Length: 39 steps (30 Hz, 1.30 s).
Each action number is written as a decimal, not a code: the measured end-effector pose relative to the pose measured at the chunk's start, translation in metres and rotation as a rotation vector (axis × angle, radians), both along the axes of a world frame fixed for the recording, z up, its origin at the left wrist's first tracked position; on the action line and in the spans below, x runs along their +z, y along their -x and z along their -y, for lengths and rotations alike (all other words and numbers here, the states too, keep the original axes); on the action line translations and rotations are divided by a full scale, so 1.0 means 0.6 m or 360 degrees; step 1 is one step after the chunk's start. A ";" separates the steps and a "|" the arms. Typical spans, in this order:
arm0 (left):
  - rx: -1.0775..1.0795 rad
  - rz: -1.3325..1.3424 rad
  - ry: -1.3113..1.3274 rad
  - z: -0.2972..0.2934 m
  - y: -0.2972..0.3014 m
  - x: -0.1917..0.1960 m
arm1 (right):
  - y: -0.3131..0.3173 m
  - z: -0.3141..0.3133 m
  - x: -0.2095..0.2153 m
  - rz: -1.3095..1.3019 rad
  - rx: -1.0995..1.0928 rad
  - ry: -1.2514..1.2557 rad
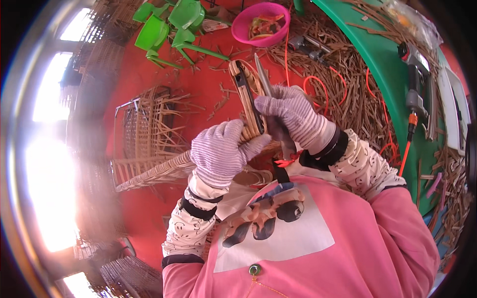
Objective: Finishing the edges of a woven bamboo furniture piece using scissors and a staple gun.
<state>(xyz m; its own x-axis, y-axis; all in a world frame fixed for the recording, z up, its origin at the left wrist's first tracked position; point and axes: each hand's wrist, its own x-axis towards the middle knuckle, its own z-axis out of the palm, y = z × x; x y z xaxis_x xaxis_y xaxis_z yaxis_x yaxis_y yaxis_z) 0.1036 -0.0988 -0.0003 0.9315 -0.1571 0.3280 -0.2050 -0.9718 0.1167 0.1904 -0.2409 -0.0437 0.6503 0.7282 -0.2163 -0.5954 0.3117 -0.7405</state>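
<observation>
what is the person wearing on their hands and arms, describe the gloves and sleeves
Both the left hand and right hand wear knitted gloves with fine lilac and white stripes. Cream sleeve covers with small dark face prints and black bands run up the forearms over pink sleeves.

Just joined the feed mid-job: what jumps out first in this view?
Dead centre, two striped-gloved hands work together: the left hand grips a bundle of rattan strips while the right hand holds a knife against it. Below, the pink apron fills the frame. A pink bowl sits at the top, green plastic chairs to its left.
</observation>
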 end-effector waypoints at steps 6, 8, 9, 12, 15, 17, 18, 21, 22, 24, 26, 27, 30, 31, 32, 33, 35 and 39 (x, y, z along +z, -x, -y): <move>0.0130 0.0028 -0.0061 0.002 0.030 0.005 | -0.036 -0.018 0.012 0.0500 -0.0085 0.0277; 0.0079 -0.0048 0.0110 0.000 0.050 0.013 | -0.046 -0.032 0.022 0.0838 -0.0232 0.0637; -0.0041 0.0119 0.0190 -0.004 0.058 -0.001 | -0.052 -0.036 0.030 0.0918 -0.0215 0.0483; -0.0172 0.0040 0.0120 0.002 0.068 -0.022 | -0.097 -0.028 -0.004 0.1039 0.0120 0.0154; -0.0199 0.0142 0.0015 -0.009 0.089 -0.041 | -0.096 -0.029 0.007 0.1178 0.0313 0.0285; -0.0148 0.0522 0.0180 -0.031 0.108 -0.018 | -0.080 -0.029 0.017 0.1118 0.0251 0.0412; -0.0078 0.0770 0.0355 -0.055 0.120 0.002 | -0.076 -0.024 0.022 0.1132 0.0210 0.0454; 0.0995 0.0988 0.0222 -0.151 0.129 0.000 | -0.089 -0.012 -0.002 0.1314 -0.0005 0.0259; 0.1246 0.1079 0.0406 -0.180 0.123 -0.033 | -0.086 -0.007 0.002 0.1323 -0.0013 0.0261; 0.1430 0.1008 0.0465 -0.195 0.103 -0.053 | -0.084 0.004 0.014 0.1081 0.0002 0.0347; 0.1275 0.1172 0.1176 -0.194 0.066 -0.060 | -0.071 0.023 0.018 0.0997 -0.0103 0.0366; 0.1281 0.1193 0.1187 -0.197 0.053 -0.064 | -0.073 0.027 -0.002 0.1085 -0.0256 0.0374; 0.1344 0.1250 0.1236 -0.233 0.018 -0.076 | -0.012 0.005 0.057 0.0946 -0.0299 0.0820; 0.1329 0.1203 0.1289 -0.249 0.015 -0.072 | -0.004 0.004 0.055 0.0983 -0.0255 0.0748; 0.1092 0.1300 0.1784 -0.261 -0.002 -0.066 | 0.001 0.004 0.054 0.0996 -0.0177 0.0664; 0.1193 0.1175 0.1703 -0.294 -0.006 -0.075 | 0.010 -0.002 0.056 0.0962 -0.0090 0.0528; 0.1114 0.0745 0.1520 -0.336 -0.042 -0.077 | 0.014 0.009 0.021 0.1020 0.0183 0.0409; 0.0666 0.0419 0.1283 -0.392 -0.110 -0.065 | 0.080 -0.004 0.012 0.0804 0.0459 0.0319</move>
